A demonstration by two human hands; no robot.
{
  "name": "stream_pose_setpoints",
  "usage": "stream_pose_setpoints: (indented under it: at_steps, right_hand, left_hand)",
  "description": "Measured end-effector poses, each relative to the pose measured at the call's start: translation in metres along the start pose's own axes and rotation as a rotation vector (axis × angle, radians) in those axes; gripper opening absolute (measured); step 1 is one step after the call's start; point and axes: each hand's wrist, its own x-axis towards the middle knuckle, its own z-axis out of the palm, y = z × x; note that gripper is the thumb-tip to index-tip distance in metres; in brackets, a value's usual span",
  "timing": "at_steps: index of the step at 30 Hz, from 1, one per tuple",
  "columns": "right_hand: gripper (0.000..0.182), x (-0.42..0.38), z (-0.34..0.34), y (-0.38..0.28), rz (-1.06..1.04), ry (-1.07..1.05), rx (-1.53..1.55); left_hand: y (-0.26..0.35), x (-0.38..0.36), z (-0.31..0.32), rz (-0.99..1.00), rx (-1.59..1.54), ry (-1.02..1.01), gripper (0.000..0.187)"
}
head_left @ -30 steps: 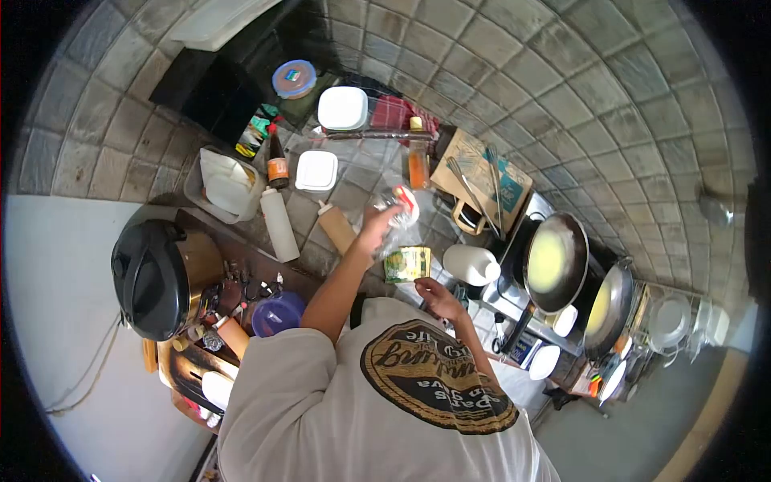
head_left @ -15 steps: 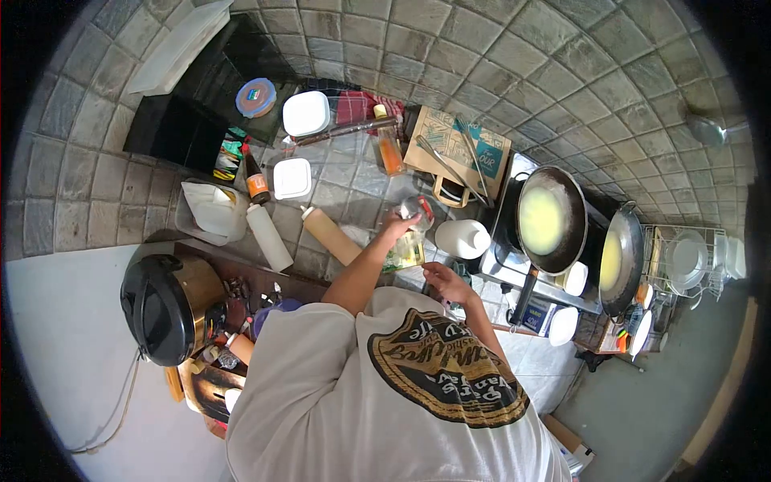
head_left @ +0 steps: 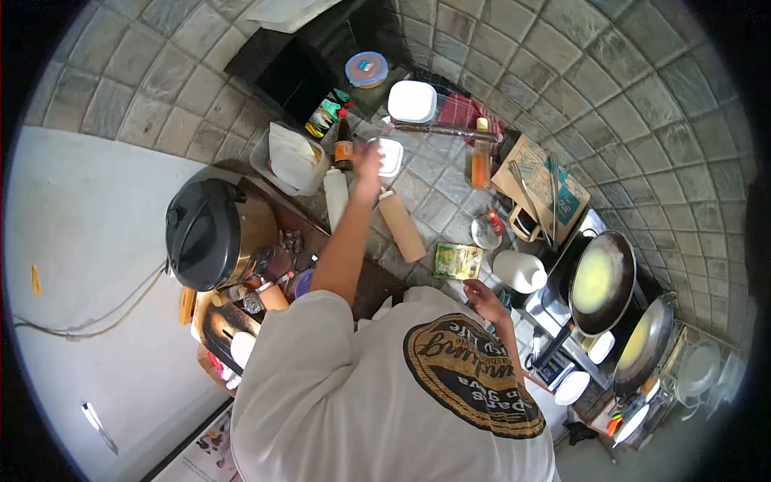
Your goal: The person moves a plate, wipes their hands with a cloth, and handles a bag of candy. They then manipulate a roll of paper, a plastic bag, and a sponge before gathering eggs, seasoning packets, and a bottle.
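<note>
My left hand [head_left: 370, 161] is stretched out over the counter, smeared by motion. It overlaps the edge of a small white square container [head_left: 389, 157], close to a dark sauce bottle [head_left: 344, 142] with an orange label. My right hand [head_left: 484, 302] hovers near the counter's front edge with its fingers loosely apart, just below a green and yellow sachet [head_left: 458, 262]. A clear round container [head_left: 486, 231] with a red marking stands behind the sachet. Between my hands lies a tan squeeze bottle [head_left: 401, 226]; a white squeeze bottle [head_left: 336, 198] is beside my left forearm.
Two pans with pale yellow contents, a nearer-left pan [head_left: 601, 281] and a farther-right pan [head_left: 642, 347], sit on the stove at right. A white jug [head_left: 519, 271] stands beside it. Tongs lie on a paper bag [head_left: 526, 174]. A rice cooker [head_left: 210, 233] is at left.
My left hand has let go of the clear container and swung left toward the white square container. My right hand has come away from the sachet. The camera view has turned.
</note>
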Motion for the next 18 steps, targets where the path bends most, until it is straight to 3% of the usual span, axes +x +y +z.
stream_pose_setpoints:
  at_steps: [3,6,8,9,11,13,15,17,18]
  right_hand:
    - [0.037,0.004,0.001,0.010,-0.008,0.008,-0.022]
    - [0.038,0.002,0.000,-0.002,0.092,-0.009,-0.033]
    - [0.038,0.005,0.000,0.004,0.044,-0.025,-0.052]
    - [0.038,0.005,0.002,0.003,0.044,-0.028,-0.054]
    - [0.038,0.005,0.003,-0.001,0.061,-0.022,-0.107]
    - [0.038,0.007,0.002,0.006,0.058,-0.010,-0.106]
    - [0.038,-0.001,0.002,0.013,0.065,0.011,-0.106]
    - [0.040,-0.005,-0.003,0.012,0.048,0.054,-0.085]
    - [0.040,-0.005,-0.007,0.020,0.036,0.084,-0.089]
  left_hand:
    - [0.075,0.018,-0.023,0.110,-0.206,0.175,0.018]
    - [0.084,0.055,-0.066,0.201,-0.067,0.199,0.017]
    - [0.069,0.070,-0.085,0.281,0.289,0.221,0.017]
    - [0.059,0.068,-0.092,0.333,0.495,0.020,0.020]
    - [0.046,0.038,-0.079,0.148,0.651,-0.176,0.027]
    - [-0.026,0.076,-0.099,0.485,1.016,-0.093,0.034]
    - [-0.046,0.083,-0.101,0.393,1.185,-0.141,0.037]
    - [-0.067,0.112,-0.109,0.975,1.081,-0.261,0.038]
    - [-0.061,0.106,-0.102,0.792,1.258,-0.223,0.038]
